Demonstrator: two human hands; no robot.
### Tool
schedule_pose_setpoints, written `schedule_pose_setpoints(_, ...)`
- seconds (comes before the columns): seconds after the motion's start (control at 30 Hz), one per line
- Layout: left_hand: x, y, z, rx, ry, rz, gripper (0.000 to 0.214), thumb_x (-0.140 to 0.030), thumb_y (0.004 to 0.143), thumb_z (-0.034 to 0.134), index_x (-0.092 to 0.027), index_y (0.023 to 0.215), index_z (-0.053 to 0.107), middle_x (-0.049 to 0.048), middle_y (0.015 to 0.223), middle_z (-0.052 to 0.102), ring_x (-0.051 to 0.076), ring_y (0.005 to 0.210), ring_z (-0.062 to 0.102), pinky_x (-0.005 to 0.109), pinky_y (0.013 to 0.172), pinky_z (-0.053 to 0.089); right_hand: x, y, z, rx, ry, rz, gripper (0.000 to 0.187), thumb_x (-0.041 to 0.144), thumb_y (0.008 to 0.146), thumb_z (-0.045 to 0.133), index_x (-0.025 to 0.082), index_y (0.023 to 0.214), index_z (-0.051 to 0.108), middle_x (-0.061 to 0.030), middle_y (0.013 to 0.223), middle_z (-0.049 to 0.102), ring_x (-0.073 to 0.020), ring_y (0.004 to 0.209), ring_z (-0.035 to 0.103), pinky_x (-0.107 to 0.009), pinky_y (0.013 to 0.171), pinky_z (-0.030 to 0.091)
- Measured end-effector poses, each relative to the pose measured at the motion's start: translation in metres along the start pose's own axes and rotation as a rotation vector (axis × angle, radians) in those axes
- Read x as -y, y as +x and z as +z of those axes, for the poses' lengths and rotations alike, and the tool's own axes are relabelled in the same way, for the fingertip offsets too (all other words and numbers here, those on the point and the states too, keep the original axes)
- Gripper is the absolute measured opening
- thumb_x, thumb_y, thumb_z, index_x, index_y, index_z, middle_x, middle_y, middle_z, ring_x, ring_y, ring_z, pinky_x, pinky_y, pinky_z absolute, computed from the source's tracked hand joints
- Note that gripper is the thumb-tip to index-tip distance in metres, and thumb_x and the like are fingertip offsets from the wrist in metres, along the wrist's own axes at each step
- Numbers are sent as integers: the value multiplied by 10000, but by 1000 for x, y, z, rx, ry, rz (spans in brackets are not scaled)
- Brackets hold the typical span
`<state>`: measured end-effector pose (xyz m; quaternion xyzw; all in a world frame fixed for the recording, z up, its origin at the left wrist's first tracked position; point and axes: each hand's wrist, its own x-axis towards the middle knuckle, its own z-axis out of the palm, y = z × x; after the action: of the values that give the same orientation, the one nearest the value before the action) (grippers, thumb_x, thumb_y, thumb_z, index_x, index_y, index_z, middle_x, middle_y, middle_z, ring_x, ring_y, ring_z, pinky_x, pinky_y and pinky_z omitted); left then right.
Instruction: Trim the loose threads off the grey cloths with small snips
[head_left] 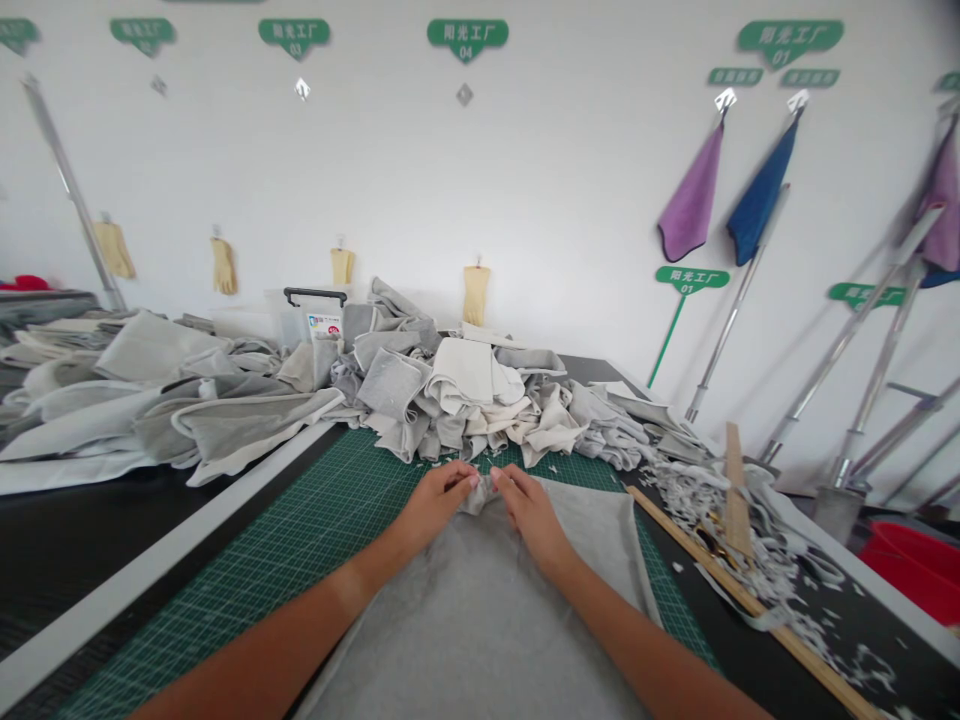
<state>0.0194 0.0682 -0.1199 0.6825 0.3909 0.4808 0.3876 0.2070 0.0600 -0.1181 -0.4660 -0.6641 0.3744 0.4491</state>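
in the head view, the left hand [439, 503] and the right hand [531, 515] sit close together, fingertips nearly meeting, each with a narrow grip on a bunched fold at the far edge of a grey fabric sheet [480, 620]. the sheet lies flat toward the person, over a green cutting mat [330, 540] on a black worktop [90, 560]. beyond the fingers, a heap of grey and cream fabric pieces [450, 390] rises past the mat's far edge. to the right, a wooden straightedge [750, 590] lies among white fabric scraps [780, 560]. a red bucket [911, 570] shows at the right edge, and yellow gloves [223, 266] hang on the white wall [570, 180].
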Motion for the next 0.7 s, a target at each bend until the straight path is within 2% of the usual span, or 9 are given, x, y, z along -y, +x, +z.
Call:
schedule_pose_setpoints(0.1,-3,0,-1,8,-15,-2,275,-396,914,586,-151,950,706,41,894,703,176,826,624,253,750,460,-5,7,-3,9,-15,6,334,533,902,566,205,839,584,63,554,422,-119,510,371,-222,499,277)
schedule_pose_setpoints(0.2,-4,1,-3,16,-44,-24,284,-409,892,613,-151,976,699,48,902,712,181,822,631,256,742,460,-5,11,-9,-12,-124,-63,264,448,877,573,194,827,626,25,667,560,-146,628,482,-231,585,337)
schedule_pose_setpoints(0.27,-6,3,-5,-5,-39,-42,299,-426,884,621,-152,980,692,45,871,707,177,787,626,254,711,451,-3,13,-17,-28,-218,-86,226,398,870,555,195,837,650,4,763,626,-171,716,537,-248,650,367)
schedule_pose_setpoints(0.37,-8,7,-13,-77,2,-32,302,-442,894,600,-160,968,678,33,834,689,171,758,613,254,688,440,-1,17,-35,-51,-353,-46,203,361,853,538,204,856,666,-10,809,666,-197,761,579,-272,689,383)
schedule_pose_setpoints(0.57,-19,15,-41,-298,81,47,272,-429,916,559,-182,995,641,47,919,702,201,875,648,289,791,478,-12,26,-97,-106,-551,141,259,418,851,538,200,854,679,-42,830,695,-224,778,625,-281,660,383)
schedule_pose_setpoints(0.7,-24,18,-54,-400,111,58,272,-437,910,568,-188,998,630,41,898,691,189,843,647,281,771,493,-27,19,-150,-119,-726,287,359,504,863,537,199,973,691,-72,868,716,-240,795,663,-284,662,404)
